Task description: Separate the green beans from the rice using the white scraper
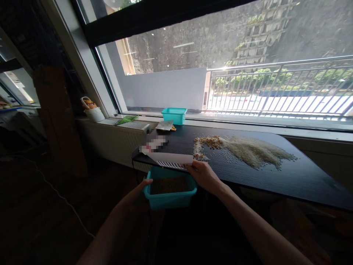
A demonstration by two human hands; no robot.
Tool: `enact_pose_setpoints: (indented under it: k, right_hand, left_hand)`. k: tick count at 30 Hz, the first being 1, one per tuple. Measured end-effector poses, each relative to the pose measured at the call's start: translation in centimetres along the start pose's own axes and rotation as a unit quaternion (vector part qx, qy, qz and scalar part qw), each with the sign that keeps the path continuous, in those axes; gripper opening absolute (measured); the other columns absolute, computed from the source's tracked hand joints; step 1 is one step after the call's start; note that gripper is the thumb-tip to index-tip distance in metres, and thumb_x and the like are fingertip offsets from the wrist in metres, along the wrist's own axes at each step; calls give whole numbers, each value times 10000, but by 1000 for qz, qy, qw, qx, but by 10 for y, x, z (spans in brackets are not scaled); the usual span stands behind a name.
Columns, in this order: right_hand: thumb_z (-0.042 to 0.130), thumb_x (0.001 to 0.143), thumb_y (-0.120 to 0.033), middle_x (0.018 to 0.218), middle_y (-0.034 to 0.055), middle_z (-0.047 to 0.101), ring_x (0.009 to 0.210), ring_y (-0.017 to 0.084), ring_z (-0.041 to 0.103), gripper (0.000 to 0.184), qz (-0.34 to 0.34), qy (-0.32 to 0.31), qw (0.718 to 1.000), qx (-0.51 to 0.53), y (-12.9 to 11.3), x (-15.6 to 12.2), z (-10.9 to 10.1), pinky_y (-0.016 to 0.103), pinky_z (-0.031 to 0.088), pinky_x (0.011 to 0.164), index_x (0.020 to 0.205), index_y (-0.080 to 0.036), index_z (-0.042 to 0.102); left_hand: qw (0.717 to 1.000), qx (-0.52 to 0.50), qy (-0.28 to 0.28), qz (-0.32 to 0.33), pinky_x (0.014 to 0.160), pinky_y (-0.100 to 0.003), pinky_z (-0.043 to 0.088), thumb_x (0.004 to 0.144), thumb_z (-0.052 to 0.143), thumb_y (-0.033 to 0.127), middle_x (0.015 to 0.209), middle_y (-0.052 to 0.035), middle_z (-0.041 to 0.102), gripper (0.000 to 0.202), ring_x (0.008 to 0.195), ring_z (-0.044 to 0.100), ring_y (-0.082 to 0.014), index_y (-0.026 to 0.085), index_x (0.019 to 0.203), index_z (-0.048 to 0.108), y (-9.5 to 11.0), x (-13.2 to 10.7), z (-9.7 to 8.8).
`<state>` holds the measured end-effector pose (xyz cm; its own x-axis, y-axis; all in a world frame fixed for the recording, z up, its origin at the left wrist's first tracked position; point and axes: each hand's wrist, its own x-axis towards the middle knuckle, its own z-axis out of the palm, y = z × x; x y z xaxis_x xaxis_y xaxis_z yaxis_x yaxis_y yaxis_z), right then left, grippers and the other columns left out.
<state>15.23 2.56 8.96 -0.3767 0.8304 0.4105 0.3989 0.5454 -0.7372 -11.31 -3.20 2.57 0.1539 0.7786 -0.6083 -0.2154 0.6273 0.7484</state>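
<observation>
With the left hand (138, 189), I grip the near turquoise bin (171, 200); with the right hand (203, 173), I grasp the white sheet (172, 158) at the edge of the table (234, 176).

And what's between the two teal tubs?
In the head view, from far tub to near tub: a silvery packet, a strip of dark tabletop, then the white slotted sheet held in the right hand.

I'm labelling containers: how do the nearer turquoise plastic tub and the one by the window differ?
The near turquoise plastic tub is held by the left hand; the far turquoise plastic tub stands untouched. The near one shows a grainy fill; any contents in the far one are hidden. The near one fills more of the picture than the far one. Both look roughly rectangular.
</observation>
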Motion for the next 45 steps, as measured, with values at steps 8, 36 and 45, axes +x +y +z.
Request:
enact_pose_setpoints:
  k: [8,36,45]
  right_hand:
    - [594,760,-420,800,52,726,785,235,655,291,101,175,979,8,34,-43,-81,333,513,714,845,-167,710]
    - [653,644,-567,769,79,723,697,222,655,414,183,193,959,102,64,-41,-105,348,524,629,768,-172,670]
    - [661,652,-543,760,70,709,673,216,639,417,175,168,965,103,63,-44,-105,353,519,632,814,-159,676]
  left_hand:
    - [998,-4,-59,-5,788,-423,519,713,605,529,1028,-104,666,600,929,633,-273,167,1186,528,-4,6,29]
    - [998,37,-45,12,758,-450,527,730,566,539,1161,-105,599,519,992,594,-282,209,1131,561,-22,64,89]
    - [998,43,-43,8,749,-436,531,750,542,523,1168,-107,595,500,975,598,-280,200,1131,560,-21,63,90]
